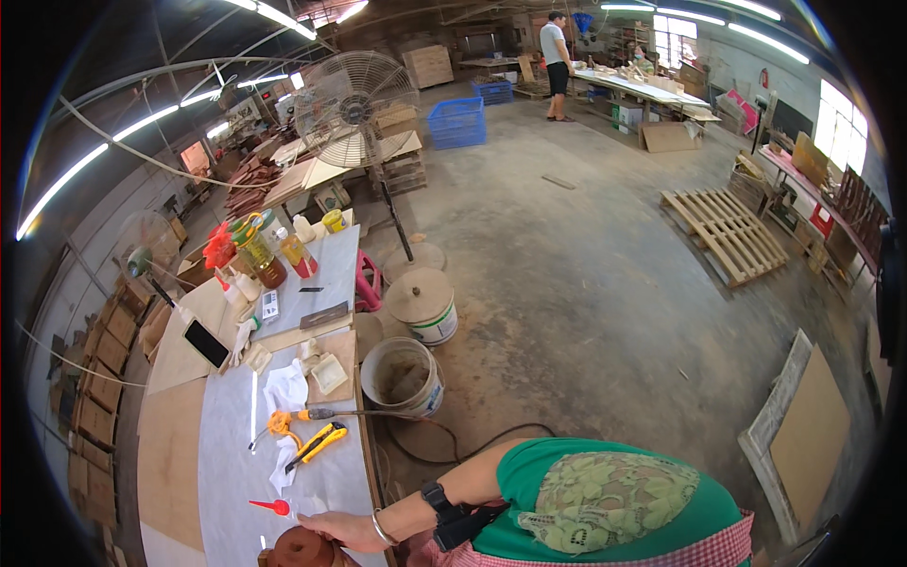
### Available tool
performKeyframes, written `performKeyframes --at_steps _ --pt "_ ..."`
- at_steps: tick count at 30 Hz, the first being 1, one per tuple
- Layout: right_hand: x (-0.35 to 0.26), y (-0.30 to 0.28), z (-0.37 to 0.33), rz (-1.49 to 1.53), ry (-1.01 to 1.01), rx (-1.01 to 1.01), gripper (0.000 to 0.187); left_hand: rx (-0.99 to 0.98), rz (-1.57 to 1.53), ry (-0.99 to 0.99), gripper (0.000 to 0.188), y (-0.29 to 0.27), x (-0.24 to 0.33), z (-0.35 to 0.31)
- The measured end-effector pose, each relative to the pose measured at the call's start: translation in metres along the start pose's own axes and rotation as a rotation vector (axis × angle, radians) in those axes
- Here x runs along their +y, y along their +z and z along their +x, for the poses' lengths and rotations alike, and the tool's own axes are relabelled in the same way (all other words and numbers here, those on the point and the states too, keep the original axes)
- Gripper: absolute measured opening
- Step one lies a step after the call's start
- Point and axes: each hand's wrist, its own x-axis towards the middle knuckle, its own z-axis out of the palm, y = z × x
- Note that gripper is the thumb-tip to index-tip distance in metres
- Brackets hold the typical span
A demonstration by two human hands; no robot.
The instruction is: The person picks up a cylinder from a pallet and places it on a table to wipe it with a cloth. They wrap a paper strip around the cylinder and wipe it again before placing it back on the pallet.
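Note:
My right hand point(345, 529) reaches over the table from the right, a dark watch and a pale bangle on its wrist. Its fingers curl along the far side of a red-brown round piece point(300, 546) with a hole in the middle, partly cut off by the lower edge. Just beyond the fingertips is a red pointed nozzle point(272, 507); whether the hand touches it is unclear. Farther up the table lie a yellow and black utility knife point(319, 444), an orange corded tool point(283, 422) and white crumpled paper point(285, 387). My left hand is out of view.
The grey-topped table point(227, 454) holds a phone point(205, 342), bottles and a drink jug point(257, 257). Beside it stand an open bucket point(402, 373), a lidded bucket point(425, 307) and a large fan point(356, 109). A cord crosses the floor. A person point(556, 66) stands far off.

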Motion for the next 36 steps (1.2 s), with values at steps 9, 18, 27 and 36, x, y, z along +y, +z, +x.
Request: performKeyframes --at_steps 9,18,27,36 --pt "0.022 -0.005 0.006 -0.573 -0.103 -0.036 0.039 0.001 0.342 0.109 0.077 -0.017 -0.021 -0.005" --pt "0.037 0.014 0.015 -1.185 -0.752 -0.469 0.021 0.114 -0.165 -0.313 0.08 -0.023 -0.069 -0.033" --pt "0.066 0.024 0.021 -0.809 0.001 -0.384 0.029 0.143 -0.426 -0.651 0.087 -0.063 -0.105 -0.097" --pt "0.057 0.026 0.04 -0.855 0.112 -0.391 0.023 0.07 -0.162 -0.565 0.094 -0.072 -0.101 -0.098"
